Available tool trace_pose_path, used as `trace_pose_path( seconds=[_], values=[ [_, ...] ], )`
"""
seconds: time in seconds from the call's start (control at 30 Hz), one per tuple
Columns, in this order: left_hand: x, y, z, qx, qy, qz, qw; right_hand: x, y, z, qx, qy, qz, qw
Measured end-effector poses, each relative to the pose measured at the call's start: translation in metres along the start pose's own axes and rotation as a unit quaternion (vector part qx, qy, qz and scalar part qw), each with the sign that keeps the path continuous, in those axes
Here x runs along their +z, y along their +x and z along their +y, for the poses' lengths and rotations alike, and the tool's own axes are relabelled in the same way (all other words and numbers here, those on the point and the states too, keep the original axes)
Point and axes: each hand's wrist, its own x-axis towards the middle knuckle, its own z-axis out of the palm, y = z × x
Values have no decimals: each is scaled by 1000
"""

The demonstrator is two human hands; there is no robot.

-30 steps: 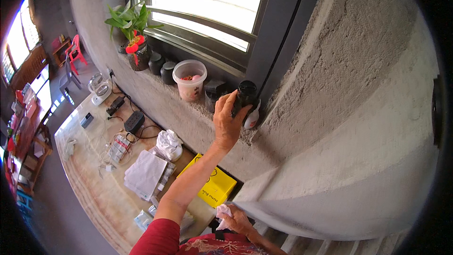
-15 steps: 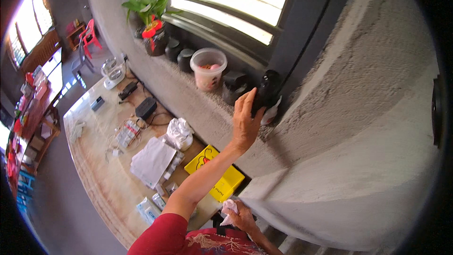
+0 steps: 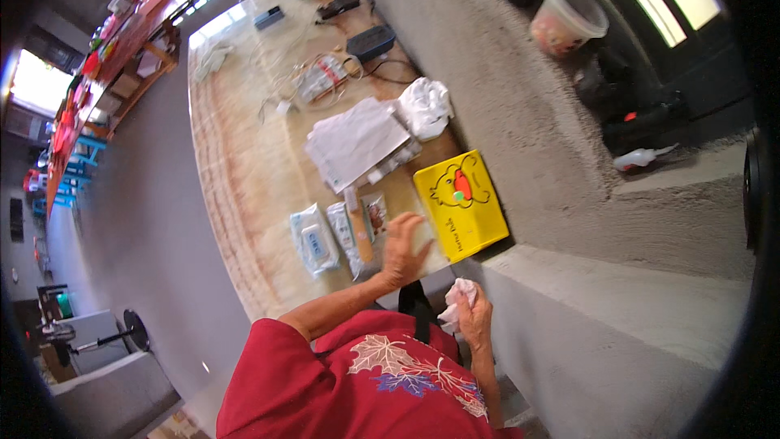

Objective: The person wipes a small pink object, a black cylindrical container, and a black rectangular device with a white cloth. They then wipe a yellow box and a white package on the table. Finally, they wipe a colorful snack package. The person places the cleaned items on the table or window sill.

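Note:
My left hand (image 3: pixel 402 254) is over the near end of the table, its fingers loosely bent and the thumb apart, with nothing seen in it. It is nearest to a yellow case with a cartoon duck face (image 3: pixel 461 211) on its right and small clear packets (image 3: pixel 374 215) on its left. In front of my body, just off the table edge, my right hand (image 3: pixel 478 321) is closed around a crumpled whitish cloth (image 3: pixel 457 302). A white and blue pack of wipes (image 3: pixel 314 242) lies to the left, beside a flat brown strip (image 3: pixel 360 232).
Farther up the table (image 3: pixel 227 171) are papers (image 3: pixel 357 142), a white crumpled cloth (image 3: pixel 426 107), cables and a black box (image 3: pixel 370 43). On the right, the window ledge holds a clear plastic tub (image 3: pixel 569 18), dark jars and a white squeeze bottle (image 3: pixel 642 158). A rough grey wall runs alongside.
My left hand has come down from the dark bottle on the window ledge to the table's near end. The view has turned toward the table. My right hand still holds the cloth.

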Motion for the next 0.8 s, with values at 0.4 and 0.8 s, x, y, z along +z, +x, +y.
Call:
trace_pose_path(
  seconds=[0.4, 0.8],
  values=[
    [-102, -139, -246, -490, 168, -63, 853, 62, -26, 25, -52, -181, -83, 979],
    [-11, -28, -178, -501, 142, -28, 853, 93, -80, 39, 54, -215, -69, 973]
  ],
)
